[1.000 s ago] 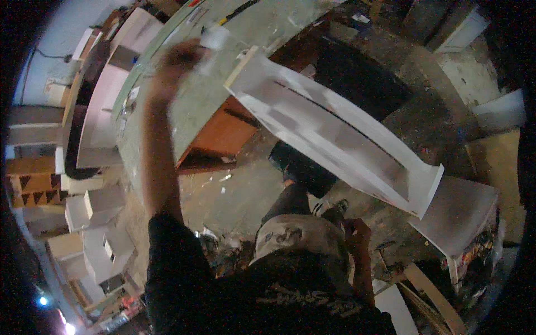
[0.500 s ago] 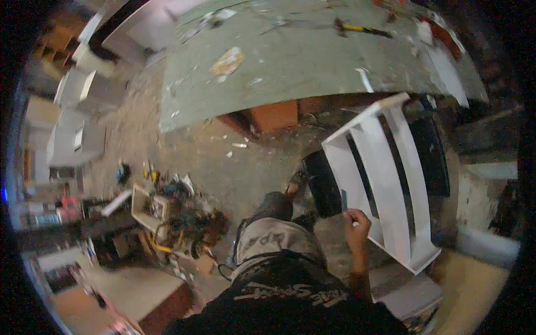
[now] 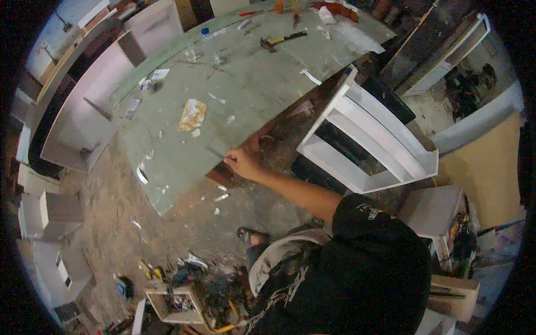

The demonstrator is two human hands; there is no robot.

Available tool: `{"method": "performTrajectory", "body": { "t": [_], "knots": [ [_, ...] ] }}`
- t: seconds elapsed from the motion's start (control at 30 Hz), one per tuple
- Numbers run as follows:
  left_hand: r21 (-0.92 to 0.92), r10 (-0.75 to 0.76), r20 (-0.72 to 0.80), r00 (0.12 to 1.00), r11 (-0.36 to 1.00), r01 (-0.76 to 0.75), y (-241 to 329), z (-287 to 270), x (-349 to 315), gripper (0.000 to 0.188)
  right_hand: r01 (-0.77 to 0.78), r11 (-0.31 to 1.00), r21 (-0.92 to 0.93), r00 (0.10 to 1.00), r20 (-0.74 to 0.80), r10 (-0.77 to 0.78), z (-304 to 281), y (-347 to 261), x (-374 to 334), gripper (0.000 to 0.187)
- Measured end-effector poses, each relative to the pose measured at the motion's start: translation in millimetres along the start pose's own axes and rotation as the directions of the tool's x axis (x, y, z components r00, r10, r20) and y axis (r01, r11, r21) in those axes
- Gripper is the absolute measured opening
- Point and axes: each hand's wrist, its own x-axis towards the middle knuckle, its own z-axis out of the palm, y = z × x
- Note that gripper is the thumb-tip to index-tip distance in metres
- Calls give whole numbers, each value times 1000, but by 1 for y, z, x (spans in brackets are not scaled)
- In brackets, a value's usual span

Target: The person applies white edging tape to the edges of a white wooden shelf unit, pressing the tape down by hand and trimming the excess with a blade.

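Note:
My right hand point(image 3: 241, 163) reaches out over the near edge of the worktable point(image 3: 184, 153), fingers pinched together. Between the fingers is a thin, flat grey strip point(image 3: 215, 152), its end pointing left over the tabletop; blur hides its exact kind. Beyond the hand lies a yellowish, white-smeared flat piece point(image 3: 192, 115). To the right of my forearm, a white frame with several slats point(image 3: 363, 131) rests tilted beside the table, on something black point(image 3: 315, 174). My left hand is out of sight.
On the table lie a hammer point(image 3: 283, 40), a clear bottle with a blue cap point(image 3: 209, 47) and white scraps. Tools and a small open wooden box point(image 3: 176, 307) crowd the floor near my feet. White panels point(image 3: 75, 134) stand at the left. A cabinet point(image 3: 432, 209) is at the right.
My right hand has swung from beside the white frame, leftward and forward to the table edge, still pinching the grey strip. My view has turned, showing more of the tabletop.

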Motion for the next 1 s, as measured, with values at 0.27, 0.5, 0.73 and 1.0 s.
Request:
{"method": "performTrajectory", "body": {
  "t": [0.27,0.5,0.73,1.0],
  "knots": [
    [113,67,101,993,991,-79,22,-145,195,39,-211,959,-192,733,-680,25,94,107,108,27],
    [151,476,186,859,850,-504,20,-335,365,39,-329,848,-416,569,-804,-173,137,69,107,30],
    [26,124,60,990,992,-126,118,-423,447,20,-642,653,-402,506,-862,-32,140,64,88,27],
    [79,-88,99,991,994,81,137,-505,536,21,-603,752,-265,365,-930,-36,242,-3,155,34]
  ]
}}
